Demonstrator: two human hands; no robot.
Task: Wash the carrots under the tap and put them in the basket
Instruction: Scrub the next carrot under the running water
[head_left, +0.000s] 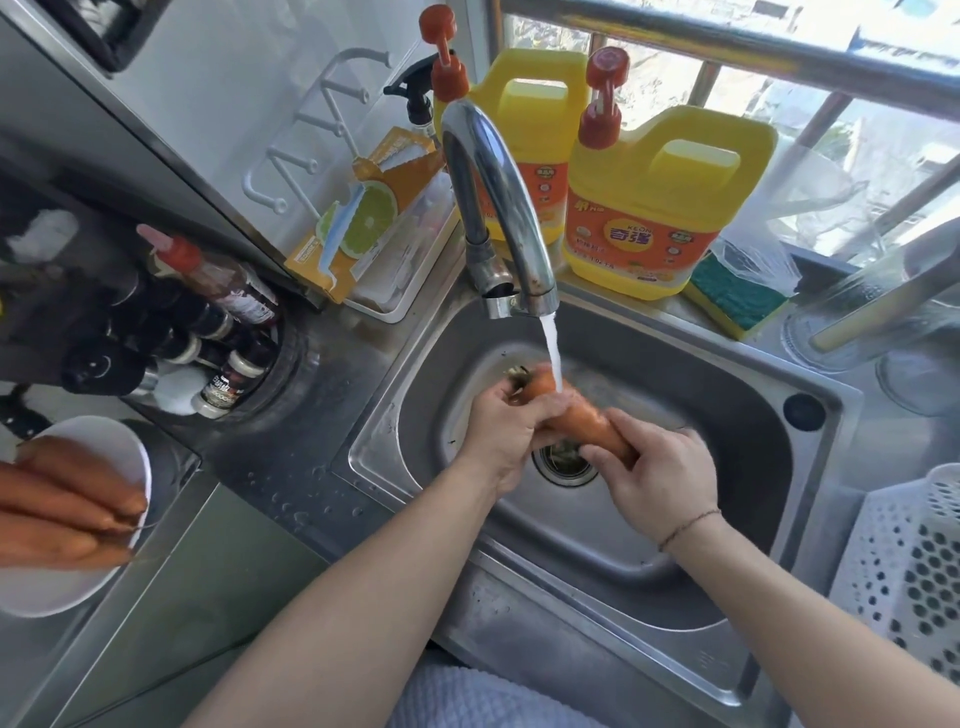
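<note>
An orange carrot (582, 418) is held over the steel sink (727, 415), right under the running water from the tap (493, 197). My left hand (506, 431) grips its thick upper end, and my right hand (662, 480) grips its lower, narrower end. Several more carrots (67, 499) lie on a white plate (78, 592) on the counter at the far left. The white perforated basket (904, 561) stands at the right edge, beside the sink.
Two yellow detergent jugs (654, 208) and a sponge (737, 301) stand on the ledge behind the sink. Sauce bottles (208, 332) crowd the counter at left, with a boxed item (363, 218) behind them. A glass lid (883, 312) lies at the right.
</note>
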